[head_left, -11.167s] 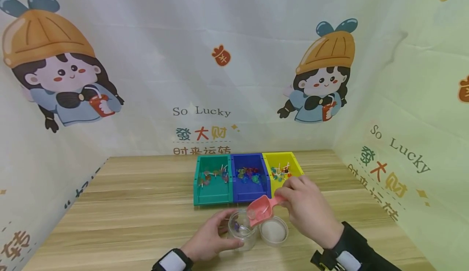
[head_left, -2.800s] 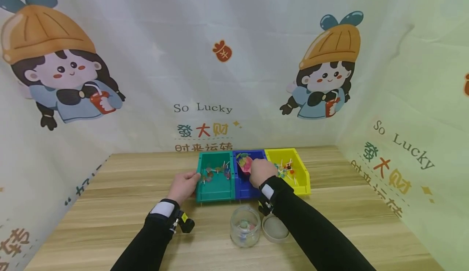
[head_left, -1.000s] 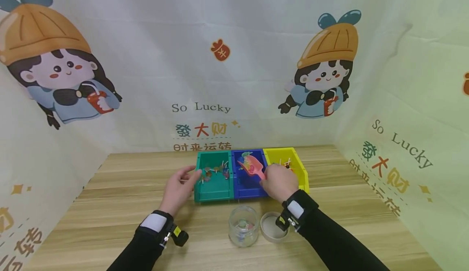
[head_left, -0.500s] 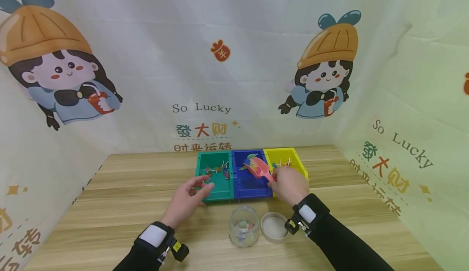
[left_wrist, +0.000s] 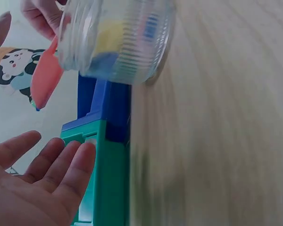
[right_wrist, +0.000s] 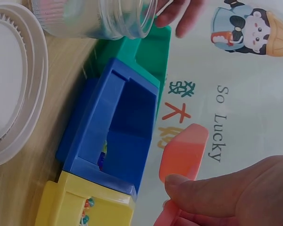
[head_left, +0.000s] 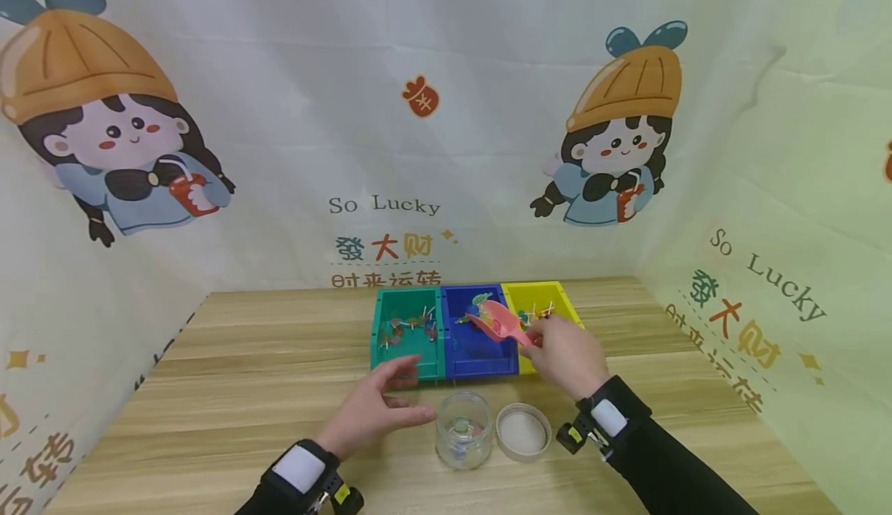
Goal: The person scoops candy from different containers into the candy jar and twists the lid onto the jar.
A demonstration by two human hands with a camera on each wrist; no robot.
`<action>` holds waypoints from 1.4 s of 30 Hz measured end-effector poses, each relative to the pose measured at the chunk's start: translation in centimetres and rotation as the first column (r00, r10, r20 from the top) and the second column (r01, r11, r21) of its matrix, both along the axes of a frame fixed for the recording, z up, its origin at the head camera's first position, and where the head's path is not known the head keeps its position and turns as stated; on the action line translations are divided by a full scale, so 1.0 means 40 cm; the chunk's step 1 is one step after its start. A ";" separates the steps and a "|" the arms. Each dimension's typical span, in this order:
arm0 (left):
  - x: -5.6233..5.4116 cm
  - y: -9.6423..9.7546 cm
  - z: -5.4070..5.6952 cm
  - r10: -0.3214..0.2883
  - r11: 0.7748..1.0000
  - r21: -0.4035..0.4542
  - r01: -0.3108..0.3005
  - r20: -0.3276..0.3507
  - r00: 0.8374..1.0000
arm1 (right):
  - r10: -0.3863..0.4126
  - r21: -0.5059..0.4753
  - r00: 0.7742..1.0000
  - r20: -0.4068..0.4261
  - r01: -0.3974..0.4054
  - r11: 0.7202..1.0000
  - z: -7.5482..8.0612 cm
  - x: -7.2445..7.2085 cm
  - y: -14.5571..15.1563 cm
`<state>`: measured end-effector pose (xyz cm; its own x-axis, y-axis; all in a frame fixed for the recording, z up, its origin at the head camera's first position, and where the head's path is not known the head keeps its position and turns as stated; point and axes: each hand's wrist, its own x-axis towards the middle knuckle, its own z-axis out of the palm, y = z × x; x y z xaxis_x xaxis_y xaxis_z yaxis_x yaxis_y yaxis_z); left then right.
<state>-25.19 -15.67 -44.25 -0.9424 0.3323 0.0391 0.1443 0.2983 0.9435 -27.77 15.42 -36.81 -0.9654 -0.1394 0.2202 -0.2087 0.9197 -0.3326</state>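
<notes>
A pink scoop [head_left: 499, 320] is pinched by its handle in my right hand [head_left: 573, 354], above the blue bin [head_left: 481, 362]. Small colourful pieces show at the scoop's far edge in the head view; how many lie in it I cannot tell. My left hand [head_left: 379, 410], fingers spread and relaxed, is just left of the clear jar [head_left: 464, 431], holding nothing. That jar stands uncovered with a few coloured pieces at its bottom. Its round lid [head_left: 523, 432] lies on the table to the right. In the left wrist view, the left palm [left_wrist: 33, 193] faces the jar, apart from it.
A green bin [head_left: 411, 360] and a yellow bin [head_left: 536, 295] flank the blue one, all joined in a row. Both hold small stick-like colourful pieces. The wooden table [head_left: 265, 360] meets a printed cloth backdrop [head_left: 488, 151] behind and at both sides.
My left hand has left the green bin's edge and come down and right to the jar. My right hand has lifted the scoop from the blue bin and drawn it back right.
</notes>
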 end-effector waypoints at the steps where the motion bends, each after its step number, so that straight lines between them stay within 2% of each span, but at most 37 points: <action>1: 0.004 0.002 -0.003 -0.022 1.000 0.005 0.022 0.009 1.000 | 0.001 -0.003 1.000 -0.004 -0.001 1.000 0.002 0.004 0.002; 8: 0.022 0.018 -0.022 -0.093 0.996 -0.007 0.093 0.038 0.995 | 0.015 -0.028 1.000 -0.011 -0.015 0.999 0.011 0.028 0.020; 16: 0.034 0.040 -0.034 -0.108 0.994 -0.033 0.108 0.024 0.994 | 0.051 -0.047 0.998 -0.028 -0.052 0.998 0.035 0.064 0.050; 23: 0.041 0.058 -0.040 -0.116 0.992 -0.036 0.118 0.056 0.992 | 0.061 -0.029 0.997 -0.042 -0.063 0.998 0.052 0.097 0.061; 29: 0.047 0.078 -0.047 -0.138 0.989 -0.050 0.139 0.022 0.990 | 0.068 -0.024 0.997 -0.046 -0.069 0.997 0.059 0.121 0.066; 33: 0.048 0.089 -0.051 -0.129 0.990 -0.055 0.130 0.019 0.991 | 0.077 -0.023 0.996 -0.055 -0.079 0.997 0.064 0.138 0.071; 42: 0.045 0.097 -0.053 -0.101 0.993 -0.052 0.106 0.092 0.991 | 0.088 -0.008 0.995 -0.039 -0.089 0.996 0.066 0.166 0.085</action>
